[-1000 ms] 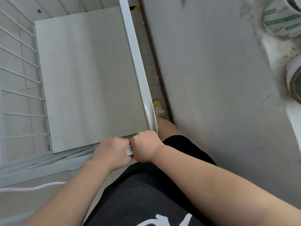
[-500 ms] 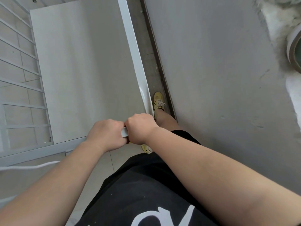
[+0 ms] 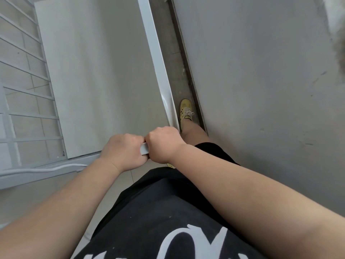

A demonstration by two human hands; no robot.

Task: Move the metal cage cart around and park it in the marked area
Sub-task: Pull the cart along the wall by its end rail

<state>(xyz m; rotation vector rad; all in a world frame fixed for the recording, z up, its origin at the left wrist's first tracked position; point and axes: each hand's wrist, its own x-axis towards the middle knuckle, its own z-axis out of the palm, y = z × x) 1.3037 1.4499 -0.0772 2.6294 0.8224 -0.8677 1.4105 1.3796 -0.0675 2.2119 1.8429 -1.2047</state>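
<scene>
The metal cage cart is seen from above, filling the upper left of the view, its pale flat base panel framed by white rails. Its near top rail is grasped by both hands close to the cart's near right corner. The left hand is clenched over the rail with the knuckles up and the fingers curled down over the far side; the right hand is clenched just beside it, fist-like, at the very corner where the right side rail meets the near rail. Only a short piece of rail is left showing between the two fists, which almost touch. Both forearms are extended forward and converge toward the corner, the right one crossing in from the lower right, the left one from the lower left. The wrists are held fairly straight. The barred left side of the cart is visible at the left edge. A grey wall runs close along the cart's right side, with a narrow strip of floor between them. A yellow shoe is planted in that strip, just beside the cart's right rail. A black shirt with white lettering fills the lower middle. No marked area can be made out.
</scene>
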